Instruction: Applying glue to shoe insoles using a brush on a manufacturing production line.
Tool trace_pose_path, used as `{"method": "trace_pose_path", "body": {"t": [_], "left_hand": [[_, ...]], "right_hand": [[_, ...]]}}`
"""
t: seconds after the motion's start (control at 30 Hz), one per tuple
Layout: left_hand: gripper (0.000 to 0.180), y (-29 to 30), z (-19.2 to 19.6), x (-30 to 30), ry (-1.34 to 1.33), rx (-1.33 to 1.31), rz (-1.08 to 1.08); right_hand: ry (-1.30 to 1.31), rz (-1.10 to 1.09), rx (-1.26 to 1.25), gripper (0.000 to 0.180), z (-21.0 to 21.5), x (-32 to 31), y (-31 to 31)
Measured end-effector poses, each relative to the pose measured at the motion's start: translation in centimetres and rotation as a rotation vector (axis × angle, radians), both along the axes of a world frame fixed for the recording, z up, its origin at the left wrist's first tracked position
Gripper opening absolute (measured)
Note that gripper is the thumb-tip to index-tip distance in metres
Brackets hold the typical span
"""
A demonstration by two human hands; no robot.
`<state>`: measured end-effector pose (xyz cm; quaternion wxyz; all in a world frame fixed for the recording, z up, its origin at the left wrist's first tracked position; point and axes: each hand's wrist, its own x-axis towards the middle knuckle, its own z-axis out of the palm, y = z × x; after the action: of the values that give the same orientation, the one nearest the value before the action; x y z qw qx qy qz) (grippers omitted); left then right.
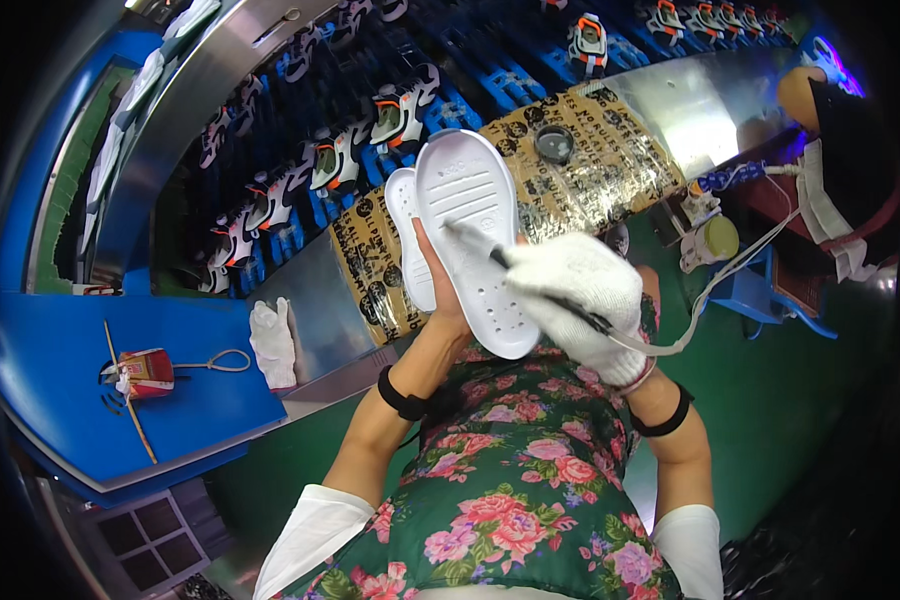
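Note:
My bare left hand (pixel 444 275) grips a white shoe sole (pixel 467 195) from its left side, holding it raised and tilted in front of me. Molded ribs and small holes mark the sole's face. A white knitted glove covers my right hand (pixel 577 290), which is closed around a brush (pixel 482 244) with a dark handle. The pale bristle tip meets the middle of the sole. A white tube (pixel 670 347) runs from the handle's end. Just left of the held sole is a second white sole (pixel 417 265), partly hidden by my left hand and the first sole.
Taped cardboard (pixel 585 190) covers the bench, bearing a small dark round dish (pixel 554 144). Grey-and-orange shoe uppers (pixel 398 120) stand on blue holders behind. A blue table (pixel 60 370) at left holds a red packet (pixel 148 373); a white glove (pixel 272 343) lies nearby. Another person (pixel 860 150) is at right.

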<state>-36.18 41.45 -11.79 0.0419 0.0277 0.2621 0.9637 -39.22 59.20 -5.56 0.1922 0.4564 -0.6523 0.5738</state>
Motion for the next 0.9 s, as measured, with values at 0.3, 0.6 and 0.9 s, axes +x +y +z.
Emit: {"method": "trace_pose_path", "body": {"t": [0.3,0.6,0.9], "left_hand": [[0.103,-1.2,-0.2,-0.9,-0.005,0.127,-0.093],[0.095,-1.6,0.3,-2.3,0.005,0.125,-0.013],[0.100,-3.9,0.8,-3.5,-0.023,-0.045,-0.161]], "right_hand": [[-0.047,0.125,0.006,0.027,-0.1,0.7,0.3],[-0.133,0.213,-0.012,0.025,-0.9,1.3,0.8],[-0.221,0.415,0.011,0.022,-1.7,2.2,0.7]]}}
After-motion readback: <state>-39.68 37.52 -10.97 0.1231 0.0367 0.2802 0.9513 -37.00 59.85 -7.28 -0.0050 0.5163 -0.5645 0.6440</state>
